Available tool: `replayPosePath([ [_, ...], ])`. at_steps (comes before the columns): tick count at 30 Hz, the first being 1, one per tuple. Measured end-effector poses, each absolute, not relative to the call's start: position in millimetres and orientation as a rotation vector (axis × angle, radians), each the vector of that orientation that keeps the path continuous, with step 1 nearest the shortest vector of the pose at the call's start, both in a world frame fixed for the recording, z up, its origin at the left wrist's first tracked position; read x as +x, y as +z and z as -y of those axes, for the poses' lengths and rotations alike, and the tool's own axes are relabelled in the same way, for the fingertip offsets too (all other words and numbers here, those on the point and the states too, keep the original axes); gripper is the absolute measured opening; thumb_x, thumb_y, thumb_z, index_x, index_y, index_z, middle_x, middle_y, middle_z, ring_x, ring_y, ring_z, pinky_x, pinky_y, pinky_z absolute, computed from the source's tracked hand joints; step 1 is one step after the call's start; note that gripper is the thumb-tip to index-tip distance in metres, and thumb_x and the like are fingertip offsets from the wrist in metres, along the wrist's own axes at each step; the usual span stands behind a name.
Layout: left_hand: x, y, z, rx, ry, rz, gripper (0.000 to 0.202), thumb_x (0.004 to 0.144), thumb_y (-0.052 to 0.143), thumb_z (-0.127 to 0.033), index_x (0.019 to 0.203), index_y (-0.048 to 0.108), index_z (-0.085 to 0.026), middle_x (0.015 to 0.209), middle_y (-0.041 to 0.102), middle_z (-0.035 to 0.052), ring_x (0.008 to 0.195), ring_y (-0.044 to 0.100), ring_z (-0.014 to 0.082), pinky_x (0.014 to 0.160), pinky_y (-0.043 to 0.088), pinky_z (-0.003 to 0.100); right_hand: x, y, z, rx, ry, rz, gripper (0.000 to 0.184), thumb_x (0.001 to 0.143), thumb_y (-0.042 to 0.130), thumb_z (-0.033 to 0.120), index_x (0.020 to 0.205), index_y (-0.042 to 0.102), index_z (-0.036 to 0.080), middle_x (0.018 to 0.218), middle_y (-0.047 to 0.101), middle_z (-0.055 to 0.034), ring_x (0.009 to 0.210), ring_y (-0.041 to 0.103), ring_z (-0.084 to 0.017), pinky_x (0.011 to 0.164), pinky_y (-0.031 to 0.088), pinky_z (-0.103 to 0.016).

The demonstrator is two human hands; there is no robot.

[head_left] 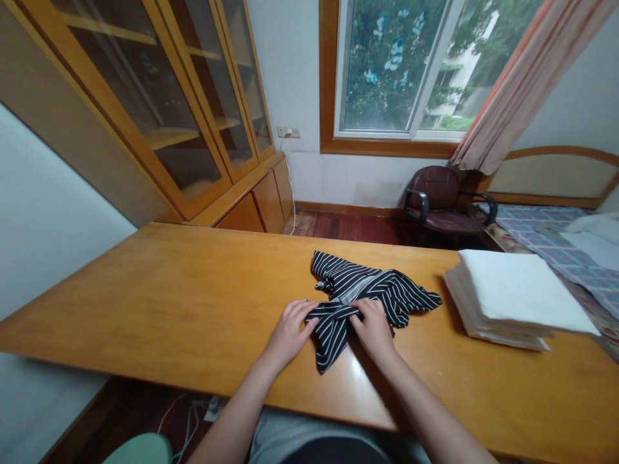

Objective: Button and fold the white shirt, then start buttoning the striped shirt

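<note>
A black garment with white stripes (358, 277) lies crumpled on the wooden table (159, 296), its grey inside showing in a strip near the middle. My left hand (293, 328) pinches the near-left edge of the cloth between thumb and fingers. Close by on the right, my right hand (372, 325) grips the same near edge, fingers on top and thumb beneath. One striped flap hangs down between my hands toward the table's front edge. Another part spreads out to the right, beyond my right hand. What kind of garment it is, I cannot tell.
To the right on the table rests a stack of folded white cloths (517, 290). Behind the table stand a glass-door cabinet (193, 116), a brown armchair (438, 193) and a bed (546, 225). A green stool (140, 451) is below the front edge.
</note>
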State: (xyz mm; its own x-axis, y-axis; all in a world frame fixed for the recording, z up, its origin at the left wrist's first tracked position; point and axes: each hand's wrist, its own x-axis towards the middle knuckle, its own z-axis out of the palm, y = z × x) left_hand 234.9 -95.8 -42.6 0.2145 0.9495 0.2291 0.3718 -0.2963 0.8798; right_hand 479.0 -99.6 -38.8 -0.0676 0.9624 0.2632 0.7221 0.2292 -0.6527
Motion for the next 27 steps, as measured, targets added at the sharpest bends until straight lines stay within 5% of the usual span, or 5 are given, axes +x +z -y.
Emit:
replayPosePath([
  [7,253,-42,107,1.79,1.0,-1.191,0.054,0.074,0.079,-0.036,0.126,0.066,-0.032,0.128,0.063,0.0067,0.128,0.045,0.0329,0.118,0.024,0.05,483,7,77,-1.306,1.025,1.827,0.065,0.075,0.047,0.006,0.138,0.052,0.026,0.12,0.069,-0.0042,0.085,0.068,-0.017,0.085,0.054,-0.033],
  [12,260,-52,108,1.939,0.963,-1.168,0.04,0.077,0.068,-0.018,0.114,0.071,-0.033,0.099,0.067,0.0065,0.108,0.053,0.0304,0.112,0.032,0.051,495,14,33,-1.456,0.579,1.992,0.048,0.082,0.053,0.012,0.128,0.062,0.021,0.123,0.066,-0.0081,0.112,0.061,-0.022,0.102,0.044,-0.038],
  [16,251,-53,104,2.153,0.892,-1.261,0.036,0.079,0.059,-0.009,0.105,0.072,-0.031,0.092,0.064,0.0064,0.096,0.054,0.0275,0.103,0.039,0.047,494,1,15,-1.596,0.475,2.261,0.056,0.081,0.071,0.031,0.135,0.058,0.022,0.129,0.061,-0.0132,0.117,0.057,-0.029,0.1,0.043,-0.041],
  [22,213,-40,84,2.346,0.767,-1.544,0.031,0.078,0.055,-0.005,0.093,0.07,-0.028,0.092,0.065,0.0059,0.094,0.052,0.0269,0.089,0.044,0.041,491,0,13,-1.736,0.731,2.245,0.016,0.081,0.069,0.034,0.085,0.072,0.019,0.083,0.068,-0.0055,0.081,0.062,-0.022,0.07,0.043,-0.029],
  [27,182,-21,57,2.399,0.884,-1.813,0.033,0.077,0.05,-0.003,0.087,0.072,-0.026,0.095,0.067,0.0058,0.096,0.052,0.0279,0.088,0.044,0.042,500,11,15,-1.619,0.998,2.04,0.033,0.083,0.06,0.047,0.067,0.059,0.018,0.059,0.052,0.003,0.061,0.05,-0.014,0.057,0.034,-0.023],
])
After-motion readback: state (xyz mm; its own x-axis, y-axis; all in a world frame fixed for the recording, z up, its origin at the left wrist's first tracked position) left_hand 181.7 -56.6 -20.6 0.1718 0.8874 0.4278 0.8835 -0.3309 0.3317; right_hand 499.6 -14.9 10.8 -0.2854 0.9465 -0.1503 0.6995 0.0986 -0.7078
